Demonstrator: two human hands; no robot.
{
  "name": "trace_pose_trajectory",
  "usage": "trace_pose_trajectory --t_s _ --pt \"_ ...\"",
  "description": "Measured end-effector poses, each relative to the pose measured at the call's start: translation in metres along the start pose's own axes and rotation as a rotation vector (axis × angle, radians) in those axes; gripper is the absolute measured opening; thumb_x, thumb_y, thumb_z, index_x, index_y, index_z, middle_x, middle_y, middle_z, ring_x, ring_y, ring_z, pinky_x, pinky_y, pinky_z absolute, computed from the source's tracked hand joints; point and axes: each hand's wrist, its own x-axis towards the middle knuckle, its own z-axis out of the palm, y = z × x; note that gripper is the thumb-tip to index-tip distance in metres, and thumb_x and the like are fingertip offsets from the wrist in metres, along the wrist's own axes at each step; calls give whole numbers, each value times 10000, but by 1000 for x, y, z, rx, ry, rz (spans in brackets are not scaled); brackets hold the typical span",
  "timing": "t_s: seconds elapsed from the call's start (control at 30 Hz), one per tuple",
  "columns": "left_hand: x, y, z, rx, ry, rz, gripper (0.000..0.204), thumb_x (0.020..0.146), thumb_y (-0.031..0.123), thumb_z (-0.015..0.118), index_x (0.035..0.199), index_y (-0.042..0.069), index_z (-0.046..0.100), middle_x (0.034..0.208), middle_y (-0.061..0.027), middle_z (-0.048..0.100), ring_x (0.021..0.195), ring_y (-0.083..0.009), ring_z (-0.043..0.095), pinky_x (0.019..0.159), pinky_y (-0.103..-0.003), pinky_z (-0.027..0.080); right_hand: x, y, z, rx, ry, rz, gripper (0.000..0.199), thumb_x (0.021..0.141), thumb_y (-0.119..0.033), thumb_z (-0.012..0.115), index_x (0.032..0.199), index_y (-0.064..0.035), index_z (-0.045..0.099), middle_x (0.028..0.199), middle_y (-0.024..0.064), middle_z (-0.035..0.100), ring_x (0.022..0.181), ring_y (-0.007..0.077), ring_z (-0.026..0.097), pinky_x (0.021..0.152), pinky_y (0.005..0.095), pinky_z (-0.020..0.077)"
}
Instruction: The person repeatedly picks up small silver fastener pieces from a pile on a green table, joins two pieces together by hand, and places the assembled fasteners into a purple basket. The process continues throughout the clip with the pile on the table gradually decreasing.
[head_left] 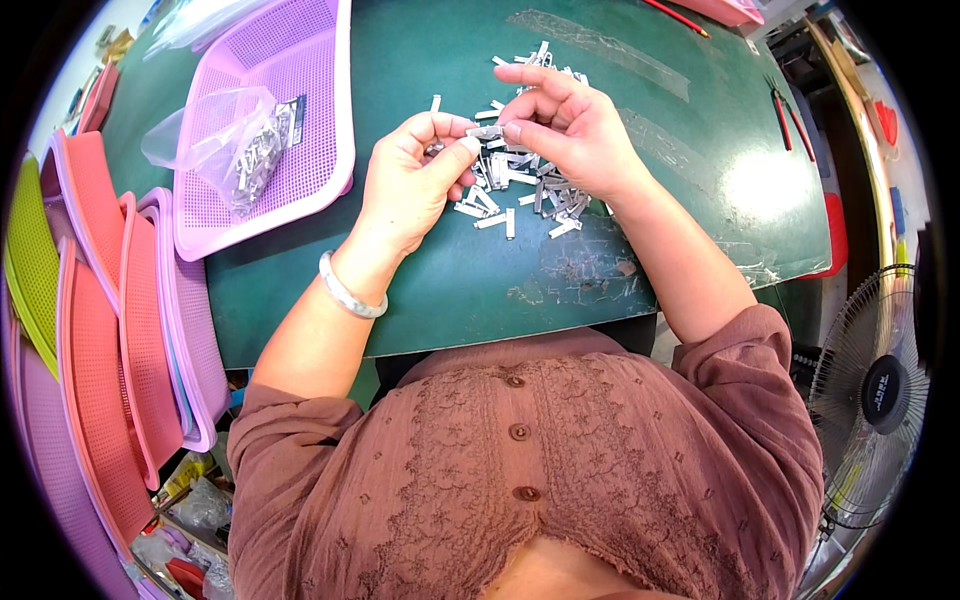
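Over the green table, my left hand (pixel 425 165) and my right hand (pixel 570 130) meet with a small silver metal piece (pixel 485 132) between their fingertips. Each hand pinches one end of it with thumb and forefinger. It looks like a small flat clip, though its details are too small to make out. Below and behind the hands lies a loose pile of similar silver pieces (pixel 490 200), some hidden by the fingers. A whitish bangle (pixel 352 290) circles my left wrist.
A pink perforated basket (pixel 325 190) at the left holds a clear plastic bag (pixel 255 165) of metal pieces. More baskets (pixel 95 250) are stacked beside the green table (pixel 440 300). Red-handled pliers (pixel 790 125) lie at the right, a red pencil (pixel 680 17) at the back. A fan (pixel 862 395) stands lower right.
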Motion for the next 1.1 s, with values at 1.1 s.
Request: trace_pose_trajectory --t_s 1.1 --pt "10 -6 -20 -557 -92 -197 118 839 51 449 929 17 517 791 -71 551 704 -156 552 614 -254 478 4 1 -9 -957 -100 -329 435 704 26 565 1125 -78 533 774 31 597 804 237 512 743 352 423"
